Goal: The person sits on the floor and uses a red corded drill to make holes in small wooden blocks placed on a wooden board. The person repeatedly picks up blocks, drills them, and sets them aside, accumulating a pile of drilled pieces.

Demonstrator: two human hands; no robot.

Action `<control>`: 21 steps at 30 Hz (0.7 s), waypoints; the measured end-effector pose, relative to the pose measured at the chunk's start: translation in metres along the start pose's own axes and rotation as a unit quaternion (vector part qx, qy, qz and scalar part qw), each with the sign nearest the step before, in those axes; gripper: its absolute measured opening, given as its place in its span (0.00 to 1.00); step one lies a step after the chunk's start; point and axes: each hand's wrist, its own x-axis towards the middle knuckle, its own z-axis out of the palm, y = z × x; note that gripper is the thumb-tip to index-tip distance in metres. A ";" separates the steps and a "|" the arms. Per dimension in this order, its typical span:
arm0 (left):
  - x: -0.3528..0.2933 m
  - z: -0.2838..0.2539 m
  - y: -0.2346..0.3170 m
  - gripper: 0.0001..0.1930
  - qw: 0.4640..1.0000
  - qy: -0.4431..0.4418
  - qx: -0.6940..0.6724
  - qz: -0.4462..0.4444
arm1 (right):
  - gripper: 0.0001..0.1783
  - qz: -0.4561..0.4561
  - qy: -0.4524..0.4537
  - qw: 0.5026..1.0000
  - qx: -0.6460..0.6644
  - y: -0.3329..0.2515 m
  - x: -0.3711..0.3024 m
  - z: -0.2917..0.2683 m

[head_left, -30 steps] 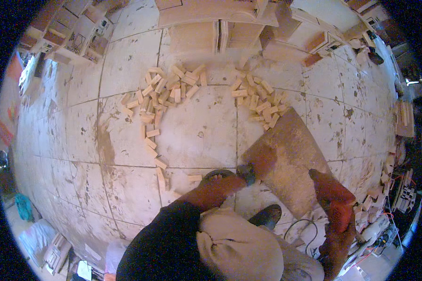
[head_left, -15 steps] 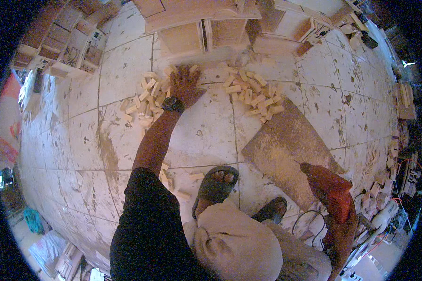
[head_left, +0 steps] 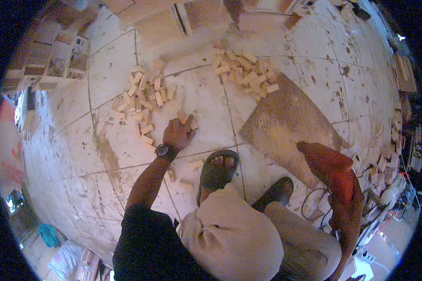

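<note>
My left hand [head_left: 178, 134], with a watch on its wrist, is low over the tiled floor, fingers closed around small wooden blocks [head_left: 181, 117] that show at the fingertips. Just beyond it lies a loose pile of similar pale blocks [head_left: 140, 96]. A second pile of blocks [head_left: 248, 70] rests farther right, against the corner of a brown board [head_left: 290, 117]. At the right, my right hand [head_left: 346, 210] is wrapped round a red power drill [head_left: 330, 166]. Its nose points left over the dusty board.
Wooden cabinets [head_left: 159, 30] stand along the far side, and more box-like wooden units [head_left: 47, 61] at the far left. My sandalled foot [head_left: 218, 171] is on the tiles near a few stray blocks [head_left: 195, 164]. A dark cable [head_left: 309, 206] loops below the drill. Wood offcuts [head_left: 377, 173] line the right side.
My left hand has drawn back from the far edge of the left pile toward my foot, with blocks at its fingers. The drill stays over the board. My view has shifted slightly.
</note>
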 end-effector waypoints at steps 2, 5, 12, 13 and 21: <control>-0.012 0.000 0.002 0.30 0.999 0.025 0.043 0.020 | 0.44 -0.105 0.008 0.994 0.034 0.011 0.005 0.002; -0.022 -0.004 0.017 0.31 0.997 0.047 -0.048 -0.036 | 0.44 -0.068 -0.003 0.997 -0.018 0.029 0.011 -0.003; 0.001 -0.009 0.189 0.33 0.949 -0.126 -0.265 0.119 | 0.42 -0.123 0.036 0.990 -0.061 0.043 0.010 -0.009; 0.017 -0.005 0.218 0.34 0.934 -0.130 -0.294 0.156 | 0.42 -0.152 0.028 0.988 -0.024 0.042 0.008 -0.009; 0.089 0.022 0.320 0.30 0.932 0.117 -0.131 0.317 | 0.38 -0.093 0.024 0.994 0.046 0.034 -0.004 -0.019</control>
